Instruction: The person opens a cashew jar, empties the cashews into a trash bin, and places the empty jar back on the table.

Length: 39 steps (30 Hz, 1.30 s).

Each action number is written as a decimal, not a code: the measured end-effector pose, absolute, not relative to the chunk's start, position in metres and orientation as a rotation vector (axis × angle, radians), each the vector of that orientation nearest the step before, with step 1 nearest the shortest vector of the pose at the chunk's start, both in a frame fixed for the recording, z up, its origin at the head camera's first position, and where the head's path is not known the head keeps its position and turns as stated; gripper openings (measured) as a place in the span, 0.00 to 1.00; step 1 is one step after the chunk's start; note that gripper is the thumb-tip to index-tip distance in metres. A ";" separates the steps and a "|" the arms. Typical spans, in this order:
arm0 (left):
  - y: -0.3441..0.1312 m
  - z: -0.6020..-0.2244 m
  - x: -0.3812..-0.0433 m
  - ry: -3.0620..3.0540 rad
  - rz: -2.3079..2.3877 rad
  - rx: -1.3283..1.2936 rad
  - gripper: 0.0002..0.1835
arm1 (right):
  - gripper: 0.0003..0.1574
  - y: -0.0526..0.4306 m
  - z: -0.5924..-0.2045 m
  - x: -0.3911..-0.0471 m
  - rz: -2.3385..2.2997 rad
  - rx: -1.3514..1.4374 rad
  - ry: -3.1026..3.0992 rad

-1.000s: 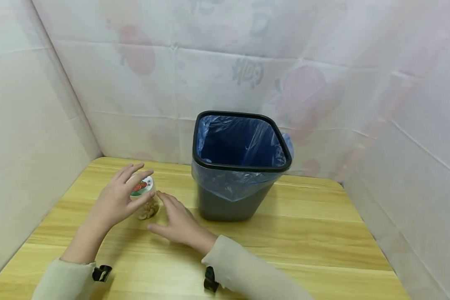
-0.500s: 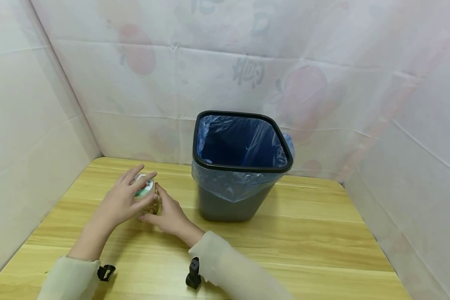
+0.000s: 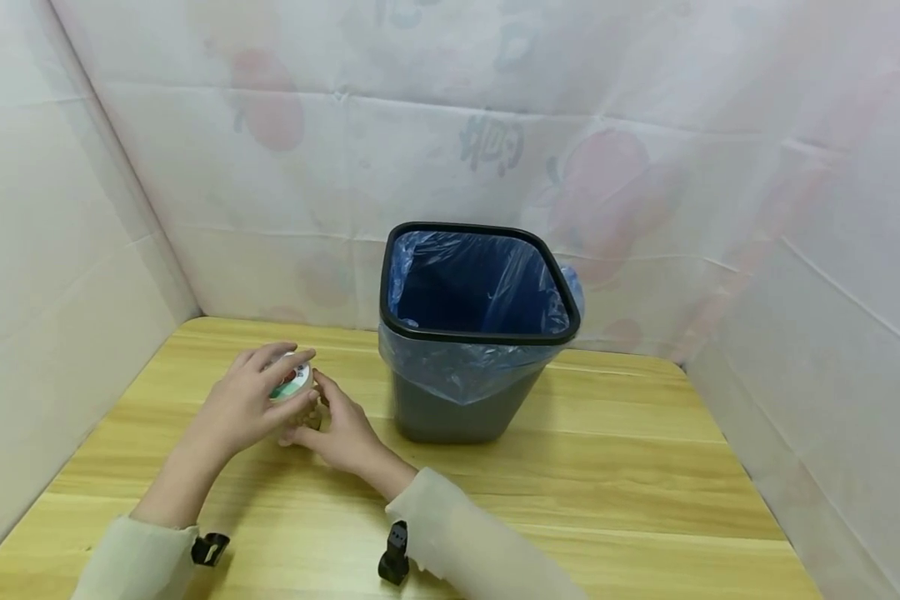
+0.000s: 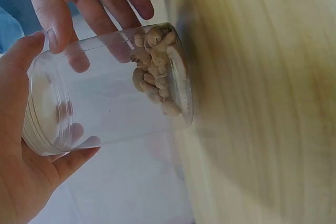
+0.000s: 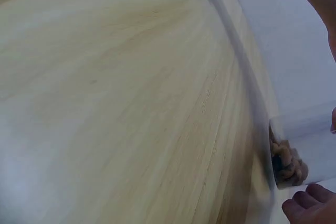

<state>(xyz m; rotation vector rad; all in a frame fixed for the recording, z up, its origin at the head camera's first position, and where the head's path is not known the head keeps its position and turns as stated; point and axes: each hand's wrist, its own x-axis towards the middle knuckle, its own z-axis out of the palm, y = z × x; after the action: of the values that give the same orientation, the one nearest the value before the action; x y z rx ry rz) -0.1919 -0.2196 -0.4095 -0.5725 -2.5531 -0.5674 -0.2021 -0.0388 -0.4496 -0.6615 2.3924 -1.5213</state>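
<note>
A clear plastic jar (image 4: 110, 108) stands on the table at the left of the head view. Its round lid (image 3: 292, 387), printed white, green and red, shows between the fingers of my left hand (image 3: 236, 408). That hand grips the lid end from above, thumb on one side and fingers on the other. Lower on the jar's side, my right hand (image 3: 345, 429) holds it between thumb and fingers. Tan, nut-like pieces (image 4: 155, 72) lie heaped at the jar's bottom, with bare space above them. In the right wrist view the jar (image 5: 310, 140) appears at the right edge.
Behind and right of the hands stands a grey trash bin (image 3: 450, 417) with a black rim (image 3: 487, 337) and a bluish plastic liner. The wooden table (image 3: 607, 483) runs up to white printed cloth walls (image 3: 435, 158) at the back and sides.
My right hand has moved left and up to the jar and taken hold of its side. The left hand's fingers have come down and closed in around the lid.
</note>
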 end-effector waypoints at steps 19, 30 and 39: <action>-0.165 -0.377 -0.164 -2.409 -0.623 -0.861 0.31 | 0.56 0.036 -0.443 -0.171 -1.688 -0.813 2.307; -0.139 -0.365 -0.144 -2.302 -0.662 -0.985 0.30 | 0.56 0.072 -0.437 -0.149 -1.713 -0.955 2.352; -0.120 -0.354 -0.128 -2.301 -0.703 -1.035 0.32 | 0.59 0.095 -0.429 -0.132 -1.706 -1.014 2.298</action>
<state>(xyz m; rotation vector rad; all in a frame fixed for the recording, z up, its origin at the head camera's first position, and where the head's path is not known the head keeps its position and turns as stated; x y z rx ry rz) -0.1278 -0.1200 -0.3538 -1.0350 -2.3007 -0.7034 -0.1324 0.0953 -0.4286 -1.0136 2.2977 -1.7064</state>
